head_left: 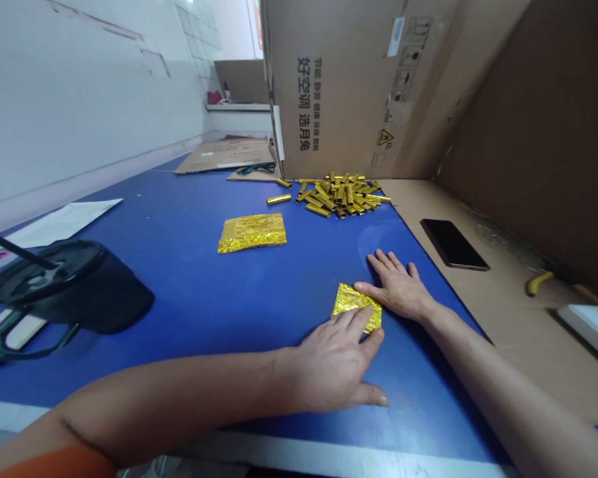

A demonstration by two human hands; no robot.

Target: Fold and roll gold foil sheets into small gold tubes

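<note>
A square of shiny gold foil paper (356, 300) lies flat on the blue tabletop between my hands. My left hand (341, 362) rests over its near edge, fingers extended and thumb apart. Against the sheet's right side, my right hand (401, 287) lies flat with its fingers spread, the thumb touching the foil's upper right edge. Farther off to the left is a flat stack of gold foil sheets (252, 233). Behind the hands sits a heap of small rolled gold foil tubes (341, 196), with a single tube (279, 199) apart on its left.
A dark lidded mug (94, 285) with a straw stands at the left. A phone (454, 244) lies on cardboard at the right. A large cardboard box (349, 86) rises behind the heap. White paper (62, 222) and flattened cardboard (224, 156) lie toward the back left.
</note>
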